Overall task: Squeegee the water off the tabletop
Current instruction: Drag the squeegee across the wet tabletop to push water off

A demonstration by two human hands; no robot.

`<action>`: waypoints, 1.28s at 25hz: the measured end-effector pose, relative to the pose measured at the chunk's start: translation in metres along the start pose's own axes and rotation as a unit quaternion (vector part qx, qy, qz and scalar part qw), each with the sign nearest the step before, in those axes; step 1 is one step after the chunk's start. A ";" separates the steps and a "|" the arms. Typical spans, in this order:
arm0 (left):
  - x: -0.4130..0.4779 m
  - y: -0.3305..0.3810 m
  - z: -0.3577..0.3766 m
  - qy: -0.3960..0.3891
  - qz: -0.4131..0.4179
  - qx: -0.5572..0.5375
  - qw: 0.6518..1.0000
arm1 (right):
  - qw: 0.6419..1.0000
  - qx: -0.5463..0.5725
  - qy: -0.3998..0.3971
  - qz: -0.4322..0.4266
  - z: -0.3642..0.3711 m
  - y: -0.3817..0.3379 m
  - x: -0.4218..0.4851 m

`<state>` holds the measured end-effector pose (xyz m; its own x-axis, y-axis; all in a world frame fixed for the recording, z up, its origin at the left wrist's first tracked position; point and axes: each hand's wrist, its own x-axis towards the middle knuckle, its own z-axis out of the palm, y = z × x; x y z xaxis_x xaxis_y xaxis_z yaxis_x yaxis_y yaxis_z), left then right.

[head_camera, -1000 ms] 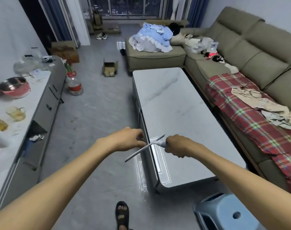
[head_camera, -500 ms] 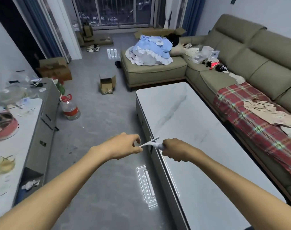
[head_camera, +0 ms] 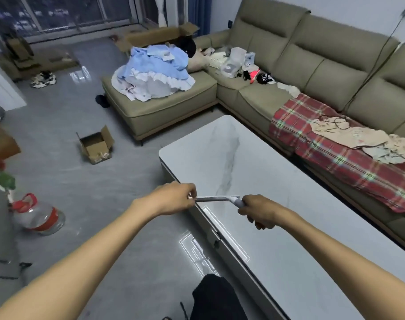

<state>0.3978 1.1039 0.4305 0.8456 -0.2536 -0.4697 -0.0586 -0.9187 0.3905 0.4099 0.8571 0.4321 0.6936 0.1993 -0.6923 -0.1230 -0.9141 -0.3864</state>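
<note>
The squeegee (head_camera: 216, 199) is held level between both hands, over the left long edge of the marble-patterned worktop (head_camera: 289, 232). Its white handle is gripped by the right hand (head_camera: 259, 211), whose fingers are curled round it. The other end of the blade is pinched by the fingertips of the left hand (head_camera: 173, 198). Whether the blade touches the surface cannot be told. Beyond and right of the hands an olive sofa (head_camera: 312, 56) is seen, and a plaid blanket (head_camera: 331, 162) is spread on it. Left of the left hand, a water jug (head_camera: 38, 215) is seen on the floor.
</note>
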 end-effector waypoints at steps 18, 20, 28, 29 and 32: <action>0.501 -0.148 -0.189 -0.112 -0.005 -0.039 0.993 | 0.953 0.258 0.073 0.140 -0.237 -0.052 0.454; 0.568 -0.176 -0.173 -0.114 -0.003 -0.042 0.993 | 0.933 0.303 0.090 0.175 -0.239 -0.036 0.505; 0.817 -0.273 -0.096 -0.119 -0.007 -0.019 0.993 | 0.929 0.203 0.244 0.189 -0.238 0.003 0.743; 0.838 -0.277 -0.089 -0.105 -0.007 -0.015 0.994 | 0.930 0.189 0.261 0.175 -0.253 0.008 0.768; 0.893 -0.283 -0.059 -0.085 0.014 -0.012 0.996 | 0.928 0.147 0.302 0.161 -0.300 0.029 0.854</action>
<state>1.2003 1.1552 -0.0527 0.7417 -0.3280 -0.5851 -0.0656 -0.9036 0.4234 1.2112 0.8943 0.0127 0.8474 -0.3827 -0.3680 -0.5199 -0.7386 -0.4291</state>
